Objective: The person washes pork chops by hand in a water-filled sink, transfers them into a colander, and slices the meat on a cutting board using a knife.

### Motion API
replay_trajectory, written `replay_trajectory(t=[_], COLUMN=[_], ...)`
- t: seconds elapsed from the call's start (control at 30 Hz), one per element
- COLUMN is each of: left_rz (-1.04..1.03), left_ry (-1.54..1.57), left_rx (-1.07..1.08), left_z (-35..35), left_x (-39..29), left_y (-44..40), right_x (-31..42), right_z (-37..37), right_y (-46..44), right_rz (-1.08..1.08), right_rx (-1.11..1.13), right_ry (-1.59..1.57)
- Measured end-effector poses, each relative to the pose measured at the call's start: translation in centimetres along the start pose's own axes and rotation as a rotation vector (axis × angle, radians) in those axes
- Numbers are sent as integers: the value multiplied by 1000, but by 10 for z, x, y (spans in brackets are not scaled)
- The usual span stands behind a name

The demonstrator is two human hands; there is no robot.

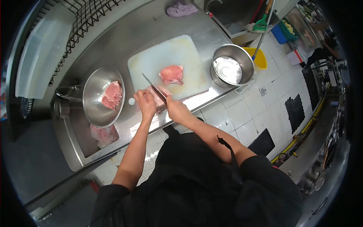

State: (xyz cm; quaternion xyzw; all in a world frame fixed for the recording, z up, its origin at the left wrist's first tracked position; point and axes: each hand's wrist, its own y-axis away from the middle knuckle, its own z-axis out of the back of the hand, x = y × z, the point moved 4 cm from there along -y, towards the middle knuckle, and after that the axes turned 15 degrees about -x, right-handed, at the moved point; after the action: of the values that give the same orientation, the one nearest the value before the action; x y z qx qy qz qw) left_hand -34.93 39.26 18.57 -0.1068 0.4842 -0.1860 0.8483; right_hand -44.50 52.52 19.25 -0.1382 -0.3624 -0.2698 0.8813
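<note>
My right hand [177,111] grips a knife [148,80] whose blade points to the upper left across a block of raw meat [161,107]. On the left side of that meat, the bent fingers of my left hand [146,103] press and hold it at the board's near edge. A white cutting board [162,51] lies under the work. Just beyond the blade, a separate pink slice of meat [171,74] rests flat on the board. To the left, a metal bowl with small holes [90,89] contains more pink slices [112,95].
A steel pot [247,62] stands at the counter's right edge. Plastic-wrapped meat [105,135] lies in the sink [76,142] partly below the bowl. A purple cloth [181,10] is at the back. Beyond the pot are a yellow bucket [260,58] and a broom [261,24].
</note>
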Motion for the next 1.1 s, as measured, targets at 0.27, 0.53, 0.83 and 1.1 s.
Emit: replay_trajectory(t=[0.27,0.53,0.83,1.1], left_rz=[-13,66,-171,-19], left_ry=[14,-61,-40,188], left_rx=[-80,-148,102,418], left_z=[7,-2,-1,-17], left_x=[10,14,-9,-1], left_y=[3,-28,-23,-49], right_x=[-14,0,-21,-31], right_z=[8,18,23,33], right_y=[1,-34,-45,-49], right_rz=[-19,49,-42,37], right_rx=[6,-43,7,-80], right_ry=[-213,-169,-192,-283])
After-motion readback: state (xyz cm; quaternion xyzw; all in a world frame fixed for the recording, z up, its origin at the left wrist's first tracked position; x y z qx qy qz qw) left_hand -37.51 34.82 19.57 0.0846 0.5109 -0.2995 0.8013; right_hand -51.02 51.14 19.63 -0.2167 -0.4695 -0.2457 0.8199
